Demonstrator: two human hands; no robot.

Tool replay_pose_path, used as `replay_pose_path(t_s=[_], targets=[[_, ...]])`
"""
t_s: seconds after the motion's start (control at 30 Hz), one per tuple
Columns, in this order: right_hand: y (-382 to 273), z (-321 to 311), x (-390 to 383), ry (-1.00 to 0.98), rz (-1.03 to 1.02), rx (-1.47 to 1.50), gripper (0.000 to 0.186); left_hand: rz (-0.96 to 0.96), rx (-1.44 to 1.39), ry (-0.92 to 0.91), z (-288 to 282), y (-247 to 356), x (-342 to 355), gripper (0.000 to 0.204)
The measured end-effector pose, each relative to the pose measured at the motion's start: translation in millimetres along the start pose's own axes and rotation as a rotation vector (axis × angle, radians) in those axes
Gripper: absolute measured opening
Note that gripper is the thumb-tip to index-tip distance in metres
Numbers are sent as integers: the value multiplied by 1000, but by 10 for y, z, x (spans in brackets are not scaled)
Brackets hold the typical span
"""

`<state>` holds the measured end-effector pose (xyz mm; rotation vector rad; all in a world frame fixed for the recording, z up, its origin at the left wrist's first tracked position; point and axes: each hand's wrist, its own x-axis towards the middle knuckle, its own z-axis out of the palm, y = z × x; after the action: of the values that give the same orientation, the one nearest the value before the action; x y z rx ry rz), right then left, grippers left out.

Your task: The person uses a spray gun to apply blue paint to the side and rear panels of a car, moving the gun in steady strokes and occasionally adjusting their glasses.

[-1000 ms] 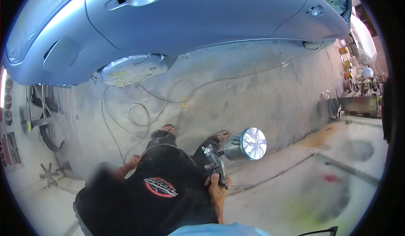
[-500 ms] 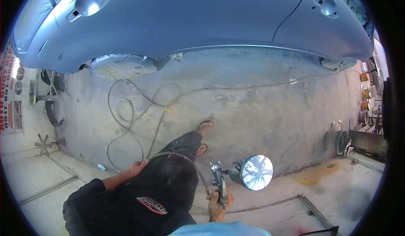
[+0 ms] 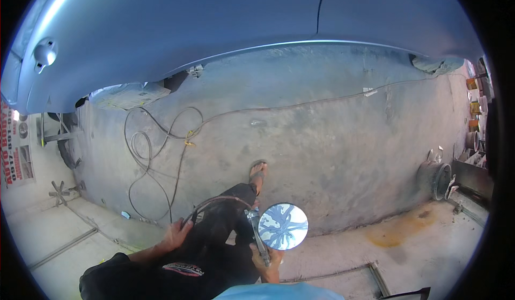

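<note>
My right hand (image 3: 270, 265) is wrapped round the handle of a metal spray gun (image 3: 256, 230), low and right of my legs. The gun's round cup (image 3: 283, 226) faces up, its pale top streaked with blue-grey paint. From the gun an air hose (image 3: 214, 199) arches over my thigh to my left hand (image 3: 176, 235), which is closed round it. Beyond my hands stands a blue-grey car (image 3: 214, 26), its side panels filling the top of the view. The lower fingers of the right hand are partly hidden by the gun.
The hose's loops (image 3: 147, 144) lie on the concrete floor, knotted with yellow ties (image 3: 189, 137). Covered wheels (image 3: 131, 95) sit under the car. A round metal bucket (image 3: 435, 179) and several cans (image 3: 475, 108) line the right side. A fan-like object (image 3: 59, 193) stands left.
My right hand and the spray gun have moved left, nearer my leg, and the cup's top has turned more toward me. My foot has stepped, and the view has shifted right along the car.
</note>
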<state>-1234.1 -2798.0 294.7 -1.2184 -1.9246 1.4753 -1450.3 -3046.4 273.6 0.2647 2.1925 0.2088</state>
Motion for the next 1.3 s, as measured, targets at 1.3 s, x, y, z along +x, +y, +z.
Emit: replay_pose_path(t_s=[1.3], targets=[[1472, -785, 750, -74, 487, 251, 34, -52, 92, 45, 1670, 944, -708, 49]])
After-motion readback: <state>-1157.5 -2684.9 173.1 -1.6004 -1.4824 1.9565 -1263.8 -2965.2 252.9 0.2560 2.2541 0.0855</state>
